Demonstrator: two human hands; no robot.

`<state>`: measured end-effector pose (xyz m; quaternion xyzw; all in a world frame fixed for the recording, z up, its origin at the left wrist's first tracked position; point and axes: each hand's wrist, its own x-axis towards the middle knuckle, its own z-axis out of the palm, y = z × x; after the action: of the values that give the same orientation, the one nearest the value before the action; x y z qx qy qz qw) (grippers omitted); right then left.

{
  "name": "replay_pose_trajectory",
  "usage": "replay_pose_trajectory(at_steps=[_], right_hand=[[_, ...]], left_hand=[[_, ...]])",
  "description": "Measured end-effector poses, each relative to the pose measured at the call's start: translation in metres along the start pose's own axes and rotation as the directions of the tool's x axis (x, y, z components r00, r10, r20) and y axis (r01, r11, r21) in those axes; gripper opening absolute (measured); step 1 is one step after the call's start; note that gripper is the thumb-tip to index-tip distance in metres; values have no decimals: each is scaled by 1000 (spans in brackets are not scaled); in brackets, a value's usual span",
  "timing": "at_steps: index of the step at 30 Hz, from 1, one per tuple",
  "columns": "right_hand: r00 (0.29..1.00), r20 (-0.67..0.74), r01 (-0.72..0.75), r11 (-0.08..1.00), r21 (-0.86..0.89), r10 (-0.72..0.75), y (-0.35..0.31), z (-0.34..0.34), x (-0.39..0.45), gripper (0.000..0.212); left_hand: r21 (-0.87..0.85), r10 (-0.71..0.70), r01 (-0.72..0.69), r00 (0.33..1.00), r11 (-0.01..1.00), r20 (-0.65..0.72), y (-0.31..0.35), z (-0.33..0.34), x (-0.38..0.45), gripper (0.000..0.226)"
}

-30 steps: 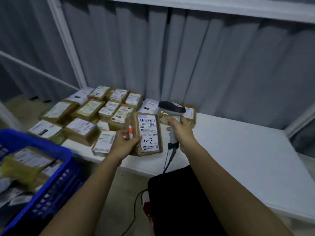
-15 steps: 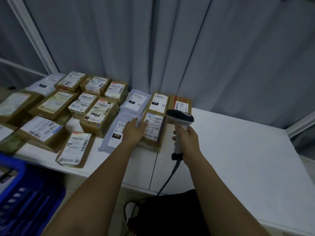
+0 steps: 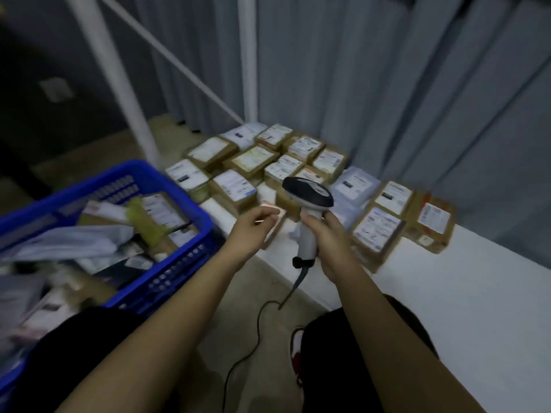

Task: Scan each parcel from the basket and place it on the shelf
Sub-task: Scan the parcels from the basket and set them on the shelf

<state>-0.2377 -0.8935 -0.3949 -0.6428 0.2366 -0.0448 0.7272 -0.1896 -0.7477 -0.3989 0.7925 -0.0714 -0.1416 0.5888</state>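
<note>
Right hand (image 3: 329, 234) grips the scanner (image 3: 308, 204) by its handle, long axis upright, dark head pointing left toward the basket (image 3: 167, 257). Left hand (image 3: 253, 231) holds nothing visible, fingers loosely curled, beside the scanner. Labelled parcels (image 3: 377, 229) lie flat in rows on the white shelf (image 3: 447, 293); label print blurred, unreadable. Basket holds further parcels

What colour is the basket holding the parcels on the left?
Blue. The basket has perforated plastic walls, seen clearly in the head view.
</note>
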Motion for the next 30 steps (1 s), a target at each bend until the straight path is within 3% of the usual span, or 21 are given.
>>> replay_pose_trajectory(at_steps=[4,8,12,15,18,20,22,26,28,30], right_hand=[[959,273,-98,993,59,78,10,92,-26,18],[878,475,-94,994,51,58,16,184,-63,14],[748,653,-172,985,20,117,21,261,-91,29],[653,746,-73,991,-111,132,20,306,-96,40],[676,732,162,952,-261,86,33,346,-80,30],[744,668,289,892,-348,20,55,367,-56,24],[762,648,372,807,-458,17,82,381,-30,24],[698,710,573,524,-630,91,134,409,16,39],[656,749,673,379,-635,89,152,428,31,53],[640,767,723,301,-622,47,163,449,39,64]], left_hand=[[-103,-37,31,997,994,-62,-12,-82,-59,19],[-148,-79,55,984,987,-160,-31,-158,-108,23],[-206,-74,6,944,978,-320,-41,-219,-141,30],[-245,-142,32,882,969,-449,-54,-260,-153,27],[-276,-233,104,838,956,-493,-67,-300,-157,21],[-308,-277,126,809,943,-518,-78,-323,-157,20],[-354,-322,135,773,925,-546,-92,-338,-158,26],[-436,-408,146,686,888,-602,-115,-361,-155,28],[-468,-421,122,669,875,-613,-123,-368,-150,25],[-492,-444,119,643,863,-624,-130,-373,-145,24]])
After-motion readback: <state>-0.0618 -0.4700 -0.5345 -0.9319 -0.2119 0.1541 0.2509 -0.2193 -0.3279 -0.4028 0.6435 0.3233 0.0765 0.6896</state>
